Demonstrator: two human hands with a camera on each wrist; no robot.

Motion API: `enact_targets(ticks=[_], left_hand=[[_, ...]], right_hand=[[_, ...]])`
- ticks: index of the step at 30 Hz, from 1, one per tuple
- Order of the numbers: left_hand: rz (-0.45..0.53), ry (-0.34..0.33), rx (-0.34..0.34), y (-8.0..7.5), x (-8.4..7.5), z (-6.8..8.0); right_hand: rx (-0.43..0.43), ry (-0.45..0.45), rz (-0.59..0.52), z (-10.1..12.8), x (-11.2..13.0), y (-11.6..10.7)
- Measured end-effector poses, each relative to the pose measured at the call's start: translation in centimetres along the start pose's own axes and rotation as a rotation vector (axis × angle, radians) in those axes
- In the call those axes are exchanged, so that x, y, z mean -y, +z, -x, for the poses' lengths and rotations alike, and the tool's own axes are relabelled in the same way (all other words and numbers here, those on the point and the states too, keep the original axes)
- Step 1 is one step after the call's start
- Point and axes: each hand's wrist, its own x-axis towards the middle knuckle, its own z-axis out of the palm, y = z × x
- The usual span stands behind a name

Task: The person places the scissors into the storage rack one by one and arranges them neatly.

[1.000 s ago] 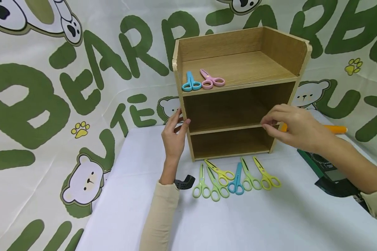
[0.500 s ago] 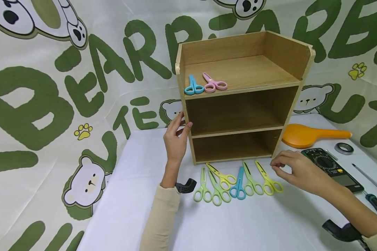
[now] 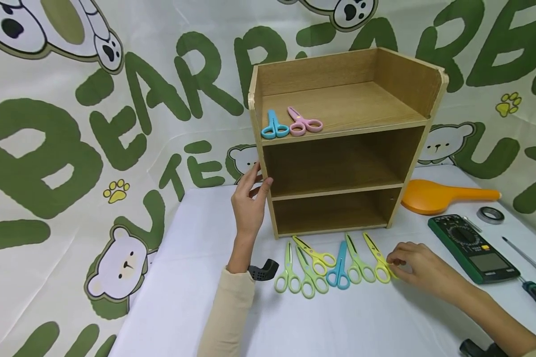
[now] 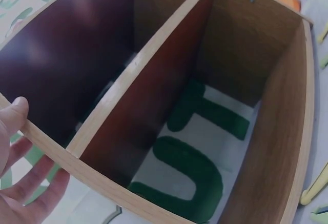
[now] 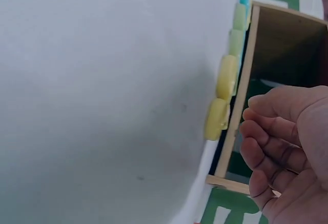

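Touching yellow scissors [image 3: 379,259]: right hand [image 3: 417,269], curled; six scissors on table, two on shelf [image 3: 339,106]; left hand [image 3: 249,201] open.

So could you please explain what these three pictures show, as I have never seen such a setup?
No machine here: a person works with bare hands and wears three cameras. The wide picture comes from the head, the other two from the wrists. On the white table stands a wooden shelf; the left hand rests against its side edge. Blue scissors and pink scissors lie on top. Six more lie in front, and the right hand touches the yellow scissors at the end of the row; whether it grips them is unclear. A meter lies to the right.
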Motion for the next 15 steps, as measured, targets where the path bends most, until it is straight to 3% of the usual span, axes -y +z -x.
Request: enact_targets(ticks=[9, 15], left_hand=[[-0.012, -0.004, -0.002, 0.0, 0.2, 0.1], [-0.015, -0.008, 0.0, 0.0, 0.0, 0.1]], right_hand=[[-0.058, -0.061, 0.058, 0.4, -0.9, 1.1], [-0.001, 0.02, 0.08, 0.3, -1.2, 1.3]])
